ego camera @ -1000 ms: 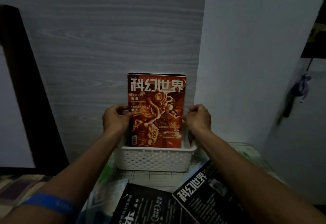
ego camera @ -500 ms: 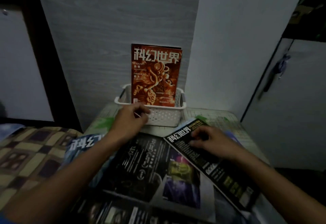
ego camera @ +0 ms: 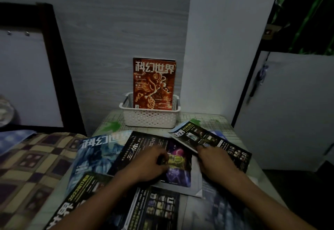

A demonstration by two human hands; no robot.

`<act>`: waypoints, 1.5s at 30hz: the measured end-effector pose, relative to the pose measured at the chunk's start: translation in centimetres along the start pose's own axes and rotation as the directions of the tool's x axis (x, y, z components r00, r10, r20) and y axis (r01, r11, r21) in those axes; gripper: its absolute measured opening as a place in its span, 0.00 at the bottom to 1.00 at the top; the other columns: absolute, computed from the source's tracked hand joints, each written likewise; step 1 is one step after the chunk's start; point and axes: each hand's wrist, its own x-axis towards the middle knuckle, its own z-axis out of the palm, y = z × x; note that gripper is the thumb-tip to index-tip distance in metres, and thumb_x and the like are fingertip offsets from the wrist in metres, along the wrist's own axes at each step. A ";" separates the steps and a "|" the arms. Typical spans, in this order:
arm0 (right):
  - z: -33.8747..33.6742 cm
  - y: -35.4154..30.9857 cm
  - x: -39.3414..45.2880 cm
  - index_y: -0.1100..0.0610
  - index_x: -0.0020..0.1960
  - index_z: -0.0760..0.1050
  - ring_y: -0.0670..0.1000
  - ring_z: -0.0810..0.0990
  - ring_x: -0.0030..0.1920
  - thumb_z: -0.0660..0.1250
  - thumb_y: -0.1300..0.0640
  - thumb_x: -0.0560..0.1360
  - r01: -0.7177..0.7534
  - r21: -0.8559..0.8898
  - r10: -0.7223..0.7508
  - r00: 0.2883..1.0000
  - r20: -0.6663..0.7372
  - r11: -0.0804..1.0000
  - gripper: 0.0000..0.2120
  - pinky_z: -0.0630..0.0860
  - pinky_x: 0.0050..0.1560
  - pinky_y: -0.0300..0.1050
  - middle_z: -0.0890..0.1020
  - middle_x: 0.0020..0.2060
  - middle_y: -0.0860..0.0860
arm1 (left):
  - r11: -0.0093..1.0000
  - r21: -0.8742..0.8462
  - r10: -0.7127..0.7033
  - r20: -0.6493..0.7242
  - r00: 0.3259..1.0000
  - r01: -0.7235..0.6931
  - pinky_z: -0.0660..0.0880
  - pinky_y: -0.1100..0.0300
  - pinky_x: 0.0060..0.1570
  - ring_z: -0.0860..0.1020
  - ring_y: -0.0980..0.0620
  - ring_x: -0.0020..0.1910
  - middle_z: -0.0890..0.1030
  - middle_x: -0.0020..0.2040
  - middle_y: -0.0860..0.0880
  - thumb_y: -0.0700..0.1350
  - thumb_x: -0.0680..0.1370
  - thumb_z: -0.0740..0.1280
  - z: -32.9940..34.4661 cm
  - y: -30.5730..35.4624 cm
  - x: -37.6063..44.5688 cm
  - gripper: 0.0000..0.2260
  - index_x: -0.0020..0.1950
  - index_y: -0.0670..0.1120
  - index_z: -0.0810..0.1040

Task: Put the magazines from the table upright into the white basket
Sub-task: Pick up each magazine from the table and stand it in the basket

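Note:
An orange magazine stands upright in the white basket at the table's back edge. Several magazines lie flat on the table nearer me. My left hand rests on the middle black magazine, fingers loosely bent over its cover. My right hand lies at the near edge of a tilted black magazine on the right. Whether its fingers curl under that edge is hidden. A blue magazine lies at the left, and a black one sits close to me.
The small table with a green-patterned cover stands in a corner, with a grey wood-grain panel and a white wall behind the basket. A checked bedspread lies to the left. A white cabinet door stands to the right.
Both hands let go of the orange magazine, which stays upright in the basket, and came down toward me onto the flat magazines. My view tilted down and pulled back.

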 end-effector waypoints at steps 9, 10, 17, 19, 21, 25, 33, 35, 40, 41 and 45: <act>-4.8 2.4 -2.8 0.46 0.53 0.78 0.54 0.81 0.40 0.64 0.52 0.78 0.128 0.485 0.027 0.954 -0.300 0.865 0.06 0.70 0.35 0.46 0.82 0.40 0.47 | 0.943 -0.320 -0.061 0.086 0.994 0.086 0.62 0.79 0.58 0.68 0.60 0.66 0.68 0.63 0.61 0.38 0.78 0.67 -0.1 0.0 -1.4 0.12 0.58 0.53 0.80; -5.8 2.3 -3.1 0.43 0.51 0.77 0.49 0.80 0.37 0.63 0.51 0.77 0.168 0.555 0.020 0.948 -0.316 0.814 0.06 0.73 0.36 0.46 0.81 0.38 0.44 | 0.917 -0.389 -0.051 0.104 0.993 0.088 0.66 0.75 0.60 0.72 0.63 0.63 0.71 0.63 0.62 0.38 0.77 0.68 -0.5 0.2 -1.3 0.15 0.58 0.57 0.79; -9.6 0.7 -3.2 0.43 0.57 0.80 0.47 0.85 0.52 0.63 0.54 0.77 0.338 0.932 0.139 0.925 -0.355 0.128 0.12 0.79 0.47 0.36 0.86 0.51 0.47 | 0.471 -0.879 -0.187 -0.183 0.965 -0.075 0.78 0.64 0.45 0.82 0.53 0.55 0.83 0.58 0.50 0.38 0.73 0.73 -2.8 2.1 0.5 0.31 0.73 0.54 0.67; -9.9 0.4 -2.5 0.46 0.58 0.80 0.52 0.84 0.54 0.63 0.54 0.77 0.342 0.939 0.182 0.926 -0.330 -0.039 0.12 0.80 0.49 0.39 0.86 0.53 0.51 | 0.442 -0.879 -0.162 -0.276 0.947 -0.181 0.79 0.62 0.44 0.84 0.50 0.52 0.85 0.55 0.48 0.35 0.75 0.70 -3.8 2.7 0.6 0.22 0.66 0.53 0.75; -9.9 0.3 -1.7 0.46 0.58 0.79 0.51 0.83 0.57 0.62 0.56 0.78 0.345 0.934 0.215 0.923 -0.320 -0.092 0.12 0.79 0.52 0.40 0.85 0.56 0.50 | 0.476 -0.846 -0.171 -0.358 0.918 -0.242 0.79 0.62 0.42 0.84 0.49 0.51 0.86 0.53 0.48 0.37 0.76 0.70 -4.9 2.7 0.4 0.15 0.58 0.54 0.79; -8.4 0.2 0.0 0.43 0.56 0.75 0.42 0.81 0.57 0.60 0.61 0.81 0.211 0.967 0.294 0.924 -0.245 0.141 0.14 0.77 0.58 0.43 0.84 0.53 0.41 | 0.668 -0.696 -0.185 -0.499 0.847 -0.264 0.79 0.64 0.43 0.84 0.54 0.50 0.86 0.51 0.52 0.40 0.77 0.69 -6.3 1.6 -0.5 0.13 0.58 0.54 0.80; -3.9 0.3 0.9 0.43 0.49 0.73 0.41 0.80 0.43 0.65 0.60 0.78 0.021 0.839 0.316 0.921 -0.228 0.544 0.11 0.77 0.47 0.49 0.82 0.41 0.40 | 0.870 -0.486 -0.225 -0.543 0.809 -0.084 0.79 0.64 0.42 0.82 0.59 0.45 0.85 0.47 0.56 0.40 0.77 0.69 -5.4 -0.6 -2.0 0.12 0.53 0.57 0.81; -4.1 0.1 2.0 0.46 0.46 0.73 0.41 0.78 0.33 0.65 0.61 0.78 0.041 0.852 0.332 0.911 -0.246 0.522 0.10 0.75 0.40 0.42 0.80 0.31 0.43 | 0.903 -0.418 -0.192 -0.596 0.780 -0.098 0.79 0.60 0.43 0.82 0.58 0.44 0.85 0.45 0.56 0.39 0.76 0.70 -6.1 -0.7 -1.7 0.11 0.53 0.55 0.82; -7.1 -0.4 7.7 0.49 0.43 0.73 0.42 0.66 0.25 0.63 0.62 0.79 0.096 0.886 0.343 0.899 -0.273 0.454 0.09 0.65 0.31 0.41 0.70 0.24 0.43 | 0.861 -0.492 -0.249 -0.629 0.737 -0.128 0.79 0.41 0.53 0.82 0.42 0.49 0.84 0.49 0.42 0.36 0.76 0.69 -10.8 -1.6 1.9 0.11 0.55 0.47 0.81; -7.9 -0.5 9.2 0.51 0.45 0.74 0.44 0.67 0.27 0.63 0.61 0.79 0.102 0.893 0.346 0.898 -0.273 0.439 0.07 0.66 0.32 0.44 0.70 0.25 0.45 | 0.864 -0.485 -0.246 -0.642 0.726 -0.136 0.79 0.40 0.54 0.82 0.41 0.49 0.84 0.48 0.41 0.36 0.76 0.69 -12.3 -1.9 3.0 0.11 0.54 0.49 0.81; -10.0 -0.8 16.1 0.57 0.51 0.75 0.54 0.76 0.36 0.62 0.60 0.79 0.082 0.909 0.395 0.882 -0.257 0.409 0.04 0.70 0.37 0.48 0.79 0.38 0.62 | 0.887 -0.445 -0.244 -0.682 0.689 -0.126 0.81 0.43 0.51 0.83 0.46 0.47 0.83 0.46 0.50 0.39 0.75 0.71 -18.0 -3.5 7.7 0.12 0.44 0.58 0.81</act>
